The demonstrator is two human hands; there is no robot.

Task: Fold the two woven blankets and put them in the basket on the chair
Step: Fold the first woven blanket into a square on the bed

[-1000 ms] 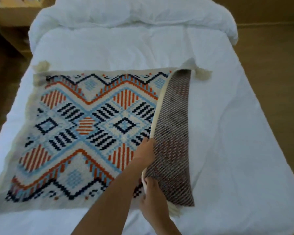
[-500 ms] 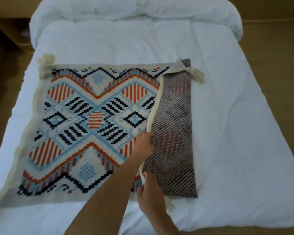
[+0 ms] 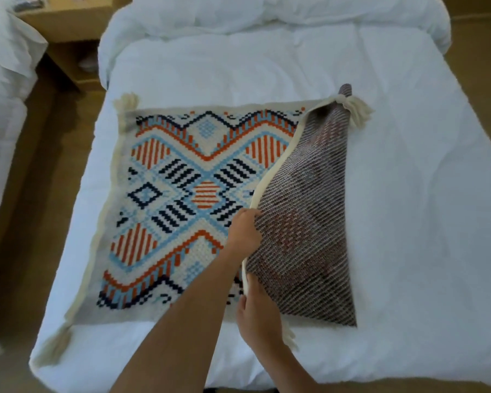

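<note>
A woven blanket (image 3: 182,194) with an orange, blue and navy pattern and cream tassels lies spread on the white bed (image 3: 408,194). Its right side is turned over leftward, showing the dark striped underside (image 3: 304,217). My left hand (image 3: 244,231) grips the cream edge of that flap near its middle. My right hand (image 3: 257,313) pinches the same edge closer to the near corner. The flap's far corner is lifted, its tassel (image 3: 355,112) hanging off it. No second blanket, basket or chair is in view.
A wooden nightstand (image 3: 65,26) stands at the back left beside a second white bed (image 3: 3,95). The duvet is bunched at the head of the bed (image 3: 267,15). Wooden floor runs along both sides.
The flap has been drawn further left across the pattern, and its far corner with the tassel has risen. Both hands keep their hold on the edge.
</note>
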